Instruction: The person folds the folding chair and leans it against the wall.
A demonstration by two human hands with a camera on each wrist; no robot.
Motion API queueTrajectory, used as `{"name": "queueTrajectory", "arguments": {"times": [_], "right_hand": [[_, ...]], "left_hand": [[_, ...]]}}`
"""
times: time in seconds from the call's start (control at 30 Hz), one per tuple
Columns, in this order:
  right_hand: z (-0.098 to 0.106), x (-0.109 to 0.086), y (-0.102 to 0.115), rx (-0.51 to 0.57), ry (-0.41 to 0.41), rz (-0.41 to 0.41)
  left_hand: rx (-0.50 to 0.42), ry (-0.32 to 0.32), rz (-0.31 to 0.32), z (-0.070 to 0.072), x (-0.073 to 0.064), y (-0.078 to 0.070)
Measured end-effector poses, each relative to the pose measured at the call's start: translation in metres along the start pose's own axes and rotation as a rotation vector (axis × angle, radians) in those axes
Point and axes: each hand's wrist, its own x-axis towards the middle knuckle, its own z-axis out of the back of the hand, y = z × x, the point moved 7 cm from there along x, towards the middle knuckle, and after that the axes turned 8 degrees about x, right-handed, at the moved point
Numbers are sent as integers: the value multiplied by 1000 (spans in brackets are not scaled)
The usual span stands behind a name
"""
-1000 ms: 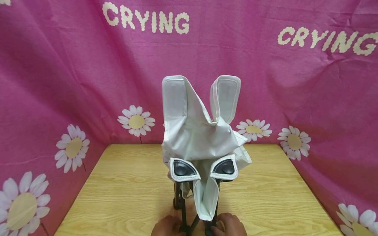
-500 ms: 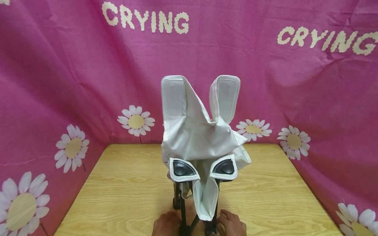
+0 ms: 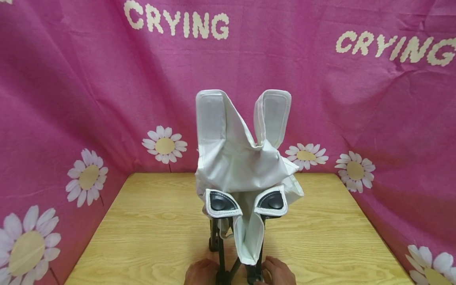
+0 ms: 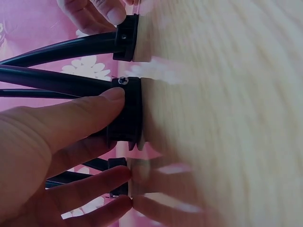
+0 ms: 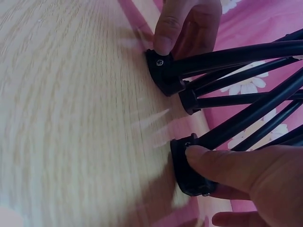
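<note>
A folded camp chair with white fabric [image 3: 246, 170] and black tubular legs [image 3: 221, 247] stands upright on the table, before me in the head view. Two fabric flaps stick up at its top, and black corner patches [image 3: 218, 202] face me lower down. At the bottom, my left hand [image 3: 202, 272] pinches the left near foot [image 4: 132, 111] between thumb and fingers, the thumb lying flat on the black plastic. My right hand [image 3: 279, 272] grips the right near foot [image 5: 182, 170] in the same way. Both feet sit at the tabletop, a small gap between them.
The wooden table [image 3: 149, 221] spreads out on both sides of the chair. A pink cloth [image 3: 303, 79] with daisies and lettering hangs behind it and along both sides. Farther back, another chair foot [image 3: 213, 244] rests on the table.
The fingers of my right hand shift slightly at the foot. The chair and my left hand stay nearly where they were.
</note>
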Motion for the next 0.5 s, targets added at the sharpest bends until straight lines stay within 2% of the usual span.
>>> {"name": "queueTrajectory", "arguments": {"times": [0.03, 0.2, 0.4, 0.5], "right_hand": [[0, 0, 0, 0, 4, -5], [1, -1, -1, -23, 14, -28], [-1, 1, -8, -44, 49, -148], [-4, 2, -10, -48, 56, -216]], "left_hand": [[2, -11, 5, 0, -1, 0], [-38, 66, 27, -1, 2, 1], [-58, 105, 54, 1, 1, 2], [-27, 99, 33, 2, -1, 1]]}}
